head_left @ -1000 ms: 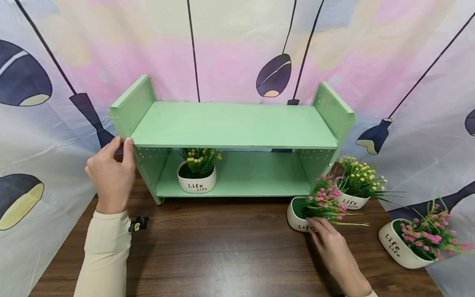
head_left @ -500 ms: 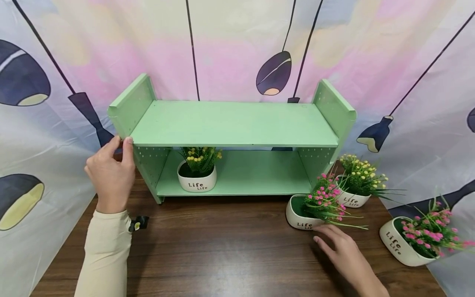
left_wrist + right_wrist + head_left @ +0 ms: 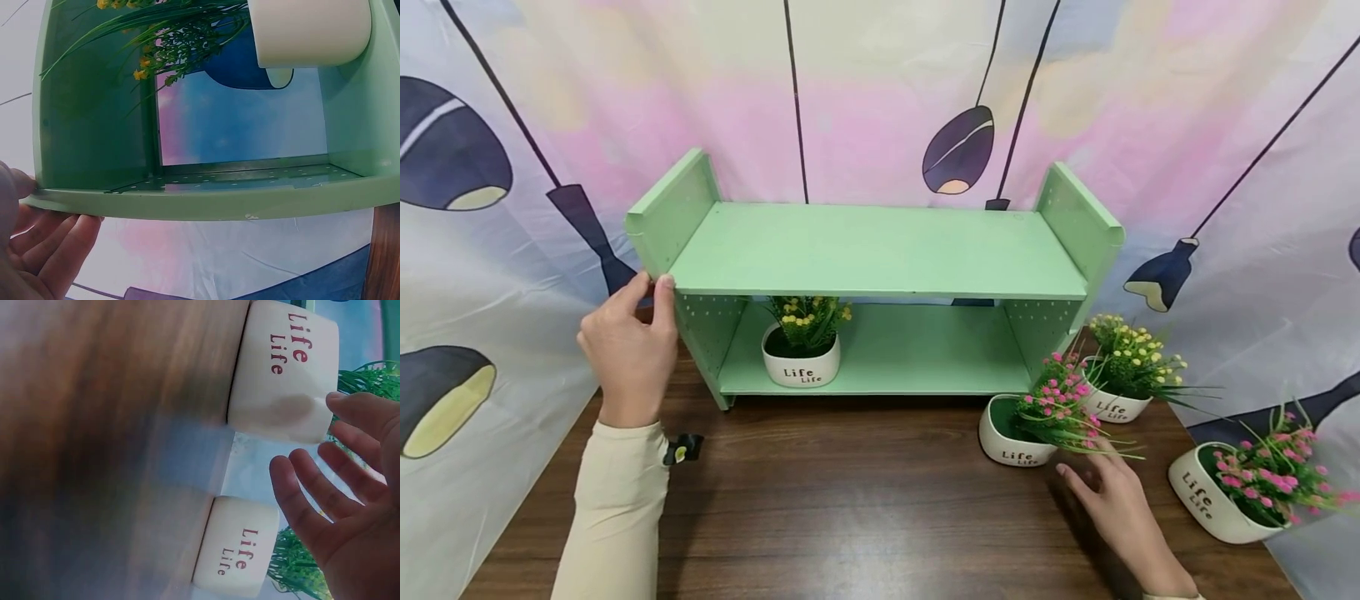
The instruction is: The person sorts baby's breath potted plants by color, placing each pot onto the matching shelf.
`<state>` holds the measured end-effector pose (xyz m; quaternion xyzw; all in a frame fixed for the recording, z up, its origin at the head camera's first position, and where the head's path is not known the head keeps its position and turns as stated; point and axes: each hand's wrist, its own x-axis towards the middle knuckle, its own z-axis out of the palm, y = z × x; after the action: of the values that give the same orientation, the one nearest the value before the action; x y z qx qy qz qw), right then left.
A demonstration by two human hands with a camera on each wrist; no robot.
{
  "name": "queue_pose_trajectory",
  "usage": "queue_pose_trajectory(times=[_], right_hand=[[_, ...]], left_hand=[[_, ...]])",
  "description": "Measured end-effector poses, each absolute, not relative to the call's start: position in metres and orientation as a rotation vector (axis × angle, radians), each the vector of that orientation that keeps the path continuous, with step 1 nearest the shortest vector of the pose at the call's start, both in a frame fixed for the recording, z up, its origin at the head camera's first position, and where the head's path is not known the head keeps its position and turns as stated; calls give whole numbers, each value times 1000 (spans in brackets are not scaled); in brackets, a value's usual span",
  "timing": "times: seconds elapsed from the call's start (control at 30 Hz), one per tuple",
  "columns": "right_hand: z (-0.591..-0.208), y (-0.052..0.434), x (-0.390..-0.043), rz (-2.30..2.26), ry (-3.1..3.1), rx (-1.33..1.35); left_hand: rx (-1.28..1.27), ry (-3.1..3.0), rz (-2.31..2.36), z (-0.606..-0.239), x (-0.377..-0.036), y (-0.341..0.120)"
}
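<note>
A light green two-tier shelf (image 3: 880, 250) stands on the table, and my left hand (image 3: 632, 354) holds the front edge of its left side panel. The left wrist view shows the thumb on one face of that panel and the fingers on the other. Just right of a white pot with pink artificial flowers (image 3: 1017, 442) is my right hand (image 3: 1116, 504), its fingers spread and relaxed. Some fingertips are hidden behind the leaves; whether they touch the pot I cannot tell. In the right wrist view, no pot (image 3: 284, 375) is gripped by the fingers.
A white pot with yellow flowers (image 3: 802, 362) sits on the lower tier, left side. Another yellow-flowered pot (image 3: 1116, 404) stands beside the shelf's right end. Farther right, a second pink-flowered pot (image 3: 1217, 500) is near the edge of the brown table (image 3: 850, 508). A patterned curtain hangs behind.
My right hand has let go of the pink-flowered pot's front rim and moved right, to the pot's side. The left hand keeps its hold on the shelf.
</note>
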<state>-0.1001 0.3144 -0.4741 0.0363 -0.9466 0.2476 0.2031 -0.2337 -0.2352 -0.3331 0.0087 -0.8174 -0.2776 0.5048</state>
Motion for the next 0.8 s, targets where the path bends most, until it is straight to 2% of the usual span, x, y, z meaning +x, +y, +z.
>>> queue_pose_trajectory(times=[0.4, 0.8], right_hand=[[-481, 317, -118, 642, -2522, 311], [-474, 314, -127, 824, -2614, 198]], left_hand=[[7, -1986, -677, -331, -231, -233], [13, -1963, -680, -333, -234, -235]])
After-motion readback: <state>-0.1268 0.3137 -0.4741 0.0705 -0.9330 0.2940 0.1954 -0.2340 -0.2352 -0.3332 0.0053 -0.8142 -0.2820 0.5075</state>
